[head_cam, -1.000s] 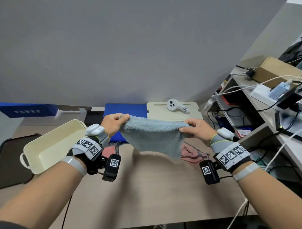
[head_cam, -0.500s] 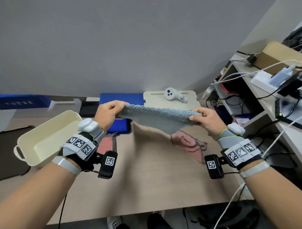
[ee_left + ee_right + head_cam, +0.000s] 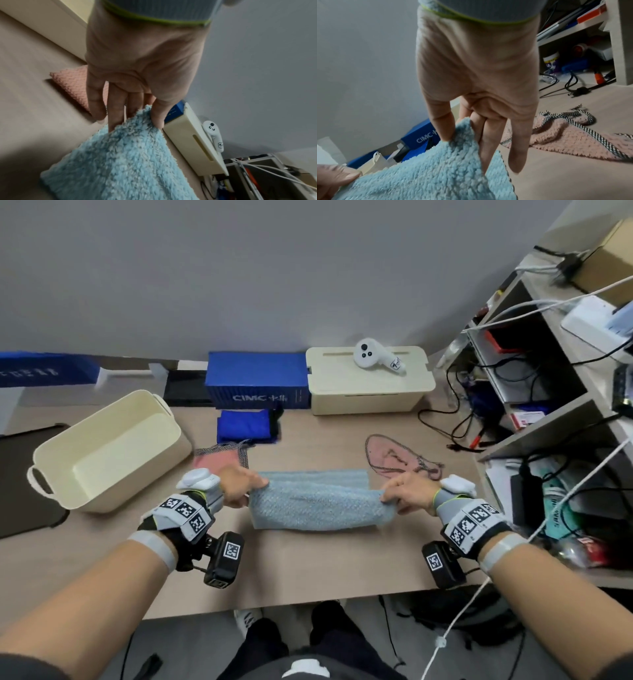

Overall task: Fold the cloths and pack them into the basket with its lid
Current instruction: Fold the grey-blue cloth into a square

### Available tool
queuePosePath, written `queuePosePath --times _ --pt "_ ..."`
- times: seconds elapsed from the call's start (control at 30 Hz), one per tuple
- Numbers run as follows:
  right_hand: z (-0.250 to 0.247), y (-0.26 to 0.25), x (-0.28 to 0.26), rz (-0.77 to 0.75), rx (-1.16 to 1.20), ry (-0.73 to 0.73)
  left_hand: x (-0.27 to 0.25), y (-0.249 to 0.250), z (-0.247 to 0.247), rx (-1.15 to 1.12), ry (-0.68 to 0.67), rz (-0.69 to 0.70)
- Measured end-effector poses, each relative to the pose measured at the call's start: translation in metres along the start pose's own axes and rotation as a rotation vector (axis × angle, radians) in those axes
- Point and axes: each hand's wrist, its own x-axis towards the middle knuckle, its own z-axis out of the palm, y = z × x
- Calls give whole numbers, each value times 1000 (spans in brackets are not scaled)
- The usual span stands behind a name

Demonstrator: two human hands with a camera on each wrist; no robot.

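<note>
A fluffy light blue cloth (image 3: pixel 317 501) lies folded over on the table, stretched between my two hands. My left hand (image 3: pixel 241 486) pinches its left corner (image 3: pixel 145 116) between thumb and fingers. My right hand (image 3: pixel 400 494) pinches the right corner (image 3: pixel 464 129) the same way. The open cream basket (image 3: pixel 106 450) stands at the left, with nothing visible inside. A folded pink cloth (image 3: pixel 219 462) lies just behind my left hand. A crumpled pink cloth (image 3: pixel 394 457) with a checked border lies behind my right hand. A folded dark blue cloth (image 3: pixel 245 426) sits further back.
A blue box (image 3: pixel 257 386) and a cream lidded box (image 3: pixel 366 388) with a white controller (image 3: pixel 373 359) on top stand against the wall. Shelves (image 3: pixel 548 392) with cables and clutter fill the right side. A dark mat (image 3: pixel 20 474) lies at the far left.
The blue cloth was held up in the air, stretched between both hands. It has come down onto the table, doubled over toward me, with both hands still holding its corners.
</note>
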Motion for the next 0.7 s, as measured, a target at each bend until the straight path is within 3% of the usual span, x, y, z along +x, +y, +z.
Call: queuePosePath --times 0.17,0.27,0.4,0.53,0.7 --pt "1 1 26 2 -62 -14 24 2 3 34 45 29" --pt "-5 -1 61 -78 -93 88 49 5 4 42 108 38" --pt "-4 -11 103 -8 -144 174 70 6 13 156 230 54" --pt "-4 -17 112 -36 -203 177 72 5 10 172 206 108" --pt "-17 -26 90 -120 28 175 59 23 -9 76 189 279"
